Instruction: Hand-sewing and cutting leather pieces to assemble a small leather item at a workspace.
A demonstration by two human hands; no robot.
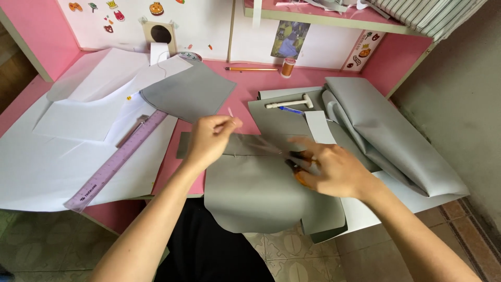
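My left hand (211,140) is pinched shut on one end of a thin, clear strip (261,145). The blurred strip runs rightwards to my right hand (334,169). That hand grips scissors with orange handles (301,177), mostly hidden under the fingers, at the strip's other end. Both hands hover over a grey fabric piece (250,198) with a rounded front edge that hangs off the pink desk (245,83). A narrow grey strip of fabric (183,145) lies under my left hand.
A purple ruler (117,162) lies diagonally on white paper patterns (78,115) at left. Another grey fabric piece (188,91) is behind them. Folded grey cloth (386,130) fills the right. A pencil (250,69), orange thread spool (288,67), white T-shaped tool (289,103) and tape roll (190,56) sit at the back.
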